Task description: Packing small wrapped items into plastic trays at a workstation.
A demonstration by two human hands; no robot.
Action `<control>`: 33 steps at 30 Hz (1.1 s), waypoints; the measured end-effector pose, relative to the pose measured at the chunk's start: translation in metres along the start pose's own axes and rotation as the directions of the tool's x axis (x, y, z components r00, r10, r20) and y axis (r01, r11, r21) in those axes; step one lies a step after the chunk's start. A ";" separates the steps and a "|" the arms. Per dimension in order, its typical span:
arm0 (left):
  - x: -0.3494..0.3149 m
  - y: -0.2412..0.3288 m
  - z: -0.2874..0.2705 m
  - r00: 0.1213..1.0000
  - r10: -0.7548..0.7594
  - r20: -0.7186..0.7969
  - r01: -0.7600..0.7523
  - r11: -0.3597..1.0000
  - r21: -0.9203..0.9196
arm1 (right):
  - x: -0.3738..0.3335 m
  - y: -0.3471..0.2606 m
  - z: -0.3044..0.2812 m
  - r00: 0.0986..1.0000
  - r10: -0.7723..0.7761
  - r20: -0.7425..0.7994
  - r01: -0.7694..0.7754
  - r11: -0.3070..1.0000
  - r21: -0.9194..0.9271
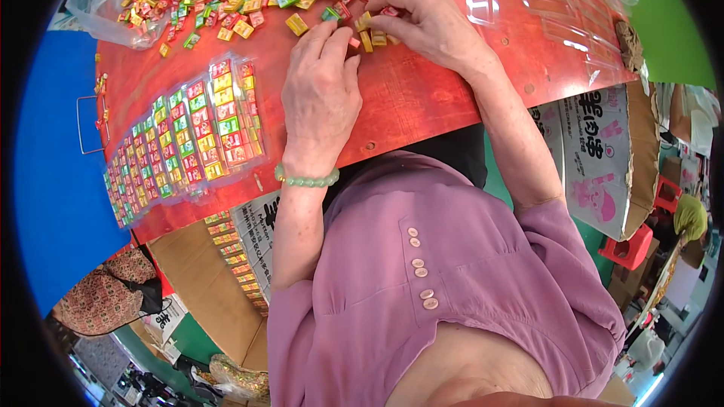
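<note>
Left hand [320, 98] flat and empty on red table [422, 98], right hand [422, 19] pinching small candies [367, 30]

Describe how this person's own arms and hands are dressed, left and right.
Both hands are bare, without gloves. The left hand has a bracelet of pale green beads at the wrist. The right hand shows no jewellery. Short mauve sleeves of a buttoned top end near the elbows, leaving the forearms uncovered.
</note>
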State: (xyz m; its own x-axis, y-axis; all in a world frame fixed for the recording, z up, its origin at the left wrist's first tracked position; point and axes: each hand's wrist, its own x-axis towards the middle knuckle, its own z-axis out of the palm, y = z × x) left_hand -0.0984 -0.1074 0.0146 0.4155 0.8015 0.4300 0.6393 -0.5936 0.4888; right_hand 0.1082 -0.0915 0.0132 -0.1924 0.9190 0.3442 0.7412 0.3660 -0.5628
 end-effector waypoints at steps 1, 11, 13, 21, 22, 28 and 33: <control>-0.004 0.001 0.000 1.000 -0.003 -0.011 0.002 0.999 -0.038 | -0.005 -0.001 -0.002 0.998 0.063 -0.012 -0.061 0.987 0.148; -0.018 0.002 -0.005 0.991 0.113 -0.070 -0.117 0.992 -0.054 | -0.047 -0.025 -0.024 0.955 0.296 -0.023 -0.279 0.920 0.274; -0.020 0.002 -0.005 0.992 0.108 -0.059 -0.112 0.992 -0.060 | -0.055 -0.033 -0.028 0.966 0.252 -0.064 -0.243 0.962 0.120; -0.020 0.001 -0.004 0.991 0.135 -0.020 -0.134 0.990 0.047 | -0.087 -0.038 -0.032 0.983 0.087 -0.161 -0.099 0.993 -0.065; -0.021 0.002 -0.004 0.990 0.137 -0.031 -0.134 0.988 0.076 | -0.090 -0.041 -0.033 0.983 0.085 -0.163 -0.104 0.988 -0.113; -0.025 0.015 -0.013 0.986 0.166 -0.030 -0.163 0.983 0.081 | -0.103 -0.053 -0.025 0.980 0.035 -0.198 -0.095 0.948 -0.303; -0.023 0.016 -0.008 0.982 0.171 0.085 -0.175 0.984 0.041 | -0.108 -0.063 -0.020 0.985 0.036 -0.169 -0.088 0.945 -0.315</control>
State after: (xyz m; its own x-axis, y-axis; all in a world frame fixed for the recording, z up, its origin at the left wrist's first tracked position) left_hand -0.1031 -0.1362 0.0187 0.5725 0.6912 0.4410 0.5828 -0.7214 0.3741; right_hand 0.0953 -0.2165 0.0260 -0.0544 0.8934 0.4459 0.9201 0.2183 -0.3252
